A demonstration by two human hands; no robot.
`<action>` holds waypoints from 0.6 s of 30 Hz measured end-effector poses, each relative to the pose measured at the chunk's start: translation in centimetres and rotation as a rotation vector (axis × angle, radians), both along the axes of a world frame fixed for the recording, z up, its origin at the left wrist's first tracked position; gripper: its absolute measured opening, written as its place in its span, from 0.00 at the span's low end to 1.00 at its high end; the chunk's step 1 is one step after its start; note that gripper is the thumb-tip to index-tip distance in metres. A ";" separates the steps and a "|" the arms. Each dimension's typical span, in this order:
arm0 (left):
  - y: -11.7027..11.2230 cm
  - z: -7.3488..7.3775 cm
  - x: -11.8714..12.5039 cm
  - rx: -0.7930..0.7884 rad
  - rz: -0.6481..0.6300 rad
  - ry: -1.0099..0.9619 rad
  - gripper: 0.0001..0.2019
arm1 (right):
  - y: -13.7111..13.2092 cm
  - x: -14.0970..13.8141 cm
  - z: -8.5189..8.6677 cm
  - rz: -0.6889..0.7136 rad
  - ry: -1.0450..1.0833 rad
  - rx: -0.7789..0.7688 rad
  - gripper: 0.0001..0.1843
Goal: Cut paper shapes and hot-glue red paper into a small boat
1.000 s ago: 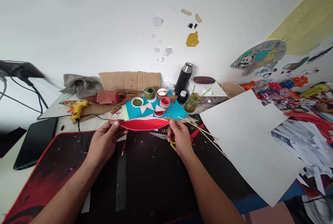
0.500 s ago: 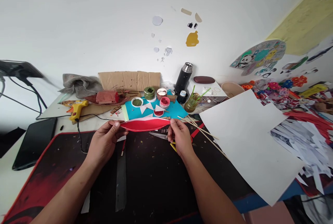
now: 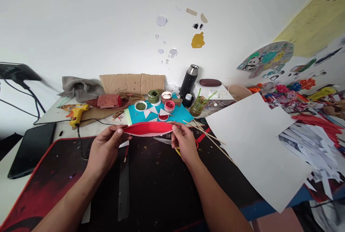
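Red, leaf-shaped, the curved piece (image 3: 148, 128) is held up between both hands over the black mat (image 3: 156, 185), near its far edge. Left hand (image 3: 106, 145) pinches one tip between thumb and curled fingers; right hand (image 3: 185, 140) pinches the opposite tip likewise. Beyond the mat's far left corner lies a yellow glue gun (image 3: 78, 114).

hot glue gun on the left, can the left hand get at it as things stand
Probably yes, once free: the hot glue gun lies beyond the left hand with nothing tall apparently between, but that hand is pinching one end of the red strip.
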State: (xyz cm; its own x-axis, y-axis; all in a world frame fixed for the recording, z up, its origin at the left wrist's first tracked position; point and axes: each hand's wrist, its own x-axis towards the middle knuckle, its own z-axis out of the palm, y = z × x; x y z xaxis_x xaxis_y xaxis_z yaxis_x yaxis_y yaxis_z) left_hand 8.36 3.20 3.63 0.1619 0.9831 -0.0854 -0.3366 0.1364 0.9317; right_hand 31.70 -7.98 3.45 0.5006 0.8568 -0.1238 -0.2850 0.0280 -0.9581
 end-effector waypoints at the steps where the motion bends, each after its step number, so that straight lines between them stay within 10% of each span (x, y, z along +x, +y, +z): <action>1: 0.0 -0.1 0.0 0.006 -0.007 0.008 0.22 | 0.0 0.0 0.0 -0.006 -0.002 -0.001 0.29; 18: -0.6 0.3 0.9 -0.105 -0.129 0.033 0.33 | 0.0 -0.4 -0.4 0.056 0.004 -0.070 0.26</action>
